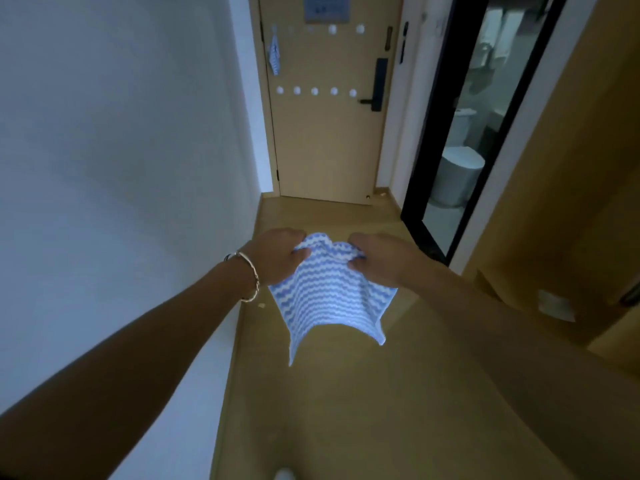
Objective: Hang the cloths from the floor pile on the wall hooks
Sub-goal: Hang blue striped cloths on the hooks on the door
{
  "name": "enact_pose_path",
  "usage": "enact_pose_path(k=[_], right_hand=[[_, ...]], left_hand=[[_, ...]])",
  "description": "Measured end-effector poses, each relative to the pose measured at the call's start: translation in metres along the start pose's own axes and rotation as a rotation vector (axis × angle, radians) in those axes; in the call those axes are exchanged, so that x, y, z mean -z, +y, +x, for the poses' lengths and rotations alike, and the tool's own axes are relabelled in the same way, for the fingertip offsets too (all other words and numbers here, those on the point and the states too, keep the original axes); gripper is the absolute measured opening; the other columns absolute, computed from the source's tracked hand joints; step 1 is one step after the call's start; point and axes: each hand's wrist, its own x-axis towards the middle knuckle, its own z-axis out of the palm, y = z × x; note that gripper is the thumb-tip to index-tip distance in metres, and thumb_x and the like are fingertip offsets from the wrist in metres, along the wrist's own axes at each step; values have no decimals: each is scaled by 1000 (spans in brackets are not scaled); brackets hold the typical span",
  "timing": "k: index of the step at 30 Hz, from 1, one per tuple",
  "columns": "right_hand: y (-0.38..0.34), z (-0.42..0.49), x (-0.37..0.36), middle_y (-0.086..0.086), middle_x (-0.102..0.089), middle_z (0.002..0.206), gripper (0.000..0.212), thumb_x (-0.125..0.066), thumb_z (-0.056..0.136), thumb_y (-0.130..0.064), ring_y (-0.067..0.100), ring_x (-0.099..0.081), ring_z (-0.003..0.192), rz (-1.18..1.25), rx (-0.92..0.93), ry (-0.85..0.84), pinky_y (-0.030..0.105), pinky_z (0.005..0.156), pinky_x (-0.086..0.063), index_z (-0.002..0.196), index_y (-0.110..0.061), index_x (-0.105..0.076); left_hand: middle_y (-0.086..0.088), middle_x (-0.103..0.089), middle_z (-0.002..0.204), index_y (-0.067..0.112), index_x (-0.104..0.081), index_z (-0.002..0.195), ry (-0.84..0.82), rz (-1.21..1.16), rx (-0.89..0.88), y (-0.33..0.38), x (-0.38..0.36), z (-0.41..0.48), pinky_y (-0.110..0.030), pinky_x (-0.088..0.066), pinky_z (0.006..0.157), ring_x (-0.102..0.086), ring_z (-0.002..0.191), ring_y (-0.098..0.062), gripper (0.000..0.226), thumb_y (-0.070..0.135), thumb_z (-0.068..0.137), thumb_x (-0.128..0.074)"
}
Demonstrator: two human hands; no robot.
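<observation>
Cloth [329,299], blue-striped, in mid-air at frame centre: your left hand [277,258] and right hand [377,261] each pinch its top edge. Second cloth [274,58] hangs at 11 o'clock on the door [329,150]; hooks [332,28] toward 12 o'clock bare. One done, this one pending; pile unseen.

A: How many cloths are there?
B: Two. One striped cloth [325,299] between the hands, one hanging cloth [274,58] on the wooden door [325,150].
A: And hooks?
B: Ten white hooks [334,91], five in the upper row and five in the lower; two upper ones show only faintly.
A: Hands?
B: Two, a left hand [280,258] and a right hand [377,261], with one bracelet [251,277] on the left wrist.
A: Door handles?
B: One black handle [367,101].
</observation>
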Motion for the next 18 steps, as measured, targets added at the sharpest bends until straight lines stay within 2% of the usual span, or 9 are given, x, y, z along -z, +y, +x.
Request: enact_pose_path(k=[2,5,9,13,18], right_hand=[[1,40,3,12,-60,108,11,-50,95,-26,29,-56,101,-29,13,-21,34,77,-41,101,-17,-48],[9,99,20,10,-60,113,19,-50,97,-27,28,-56,106,-101,-2,-21,34,81,-41,107,-11,-54],[21,181,66,9,-55,130,35,-47,99,-32,27,-51,117,-87,-47,-80,35,96,-42,126,-10,-54],[32,253,100,13,-53,129,29,-47,99,-32,27,-49,118,-72,-49,41,29,86,-37,117,-10,-54],[54,314,100,15,-57,119,28,-49,98,-29,29,-52,112,-65,-74,14,31,82,-38,111,-6,-56]], left_hand=[[-20,-61,94,2,-52,90,8,3,34,-28,2,29,-31,-33,74,-57,93,-32,24,23,98,-44],[-14,-57,84,7,-48,86,14,-18,0,-61,10,75,-28,-26,65,-57,88,-31,22,24,99,-43],[-13,-59,91,10,-51,92,30,20,-25,-106,46,148,-27,-28,67,-56,90,-28,20,27,99,-43],[-6,-54,81,23,-39,70,85,6,-58,-146,85,225,-30,-34,69,-56,86,-29,28,27,97,-46],[3,-50,78,18,-46,80,54,66,-80,-180,80,296,-26,-32,67,-49,77,-19,20,31,96,-46]])
